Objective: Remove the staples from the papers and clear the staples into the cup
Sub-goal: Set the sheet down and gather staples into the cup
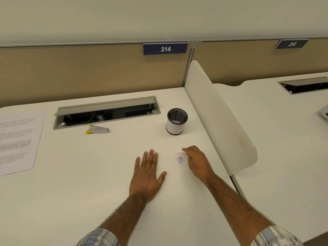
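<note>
Staples (179,159), a small loose heap on the desk (106,166), lie between both hands and well short of the cup (177,121). Right hand (197,162) sits just beside the heap, fingers loosely curled and holding nothing; left hand (147,176) lies flat, fingers spread narrow. Risk: a hasty sweep could scatter staples across the desk, away from the cup; staple remover (97,129) and papers (16,141) lie further left.

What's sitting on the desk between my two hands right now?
In the head view, a small pile of staples lies between the left hand and right hand, close beside the right.
</note>
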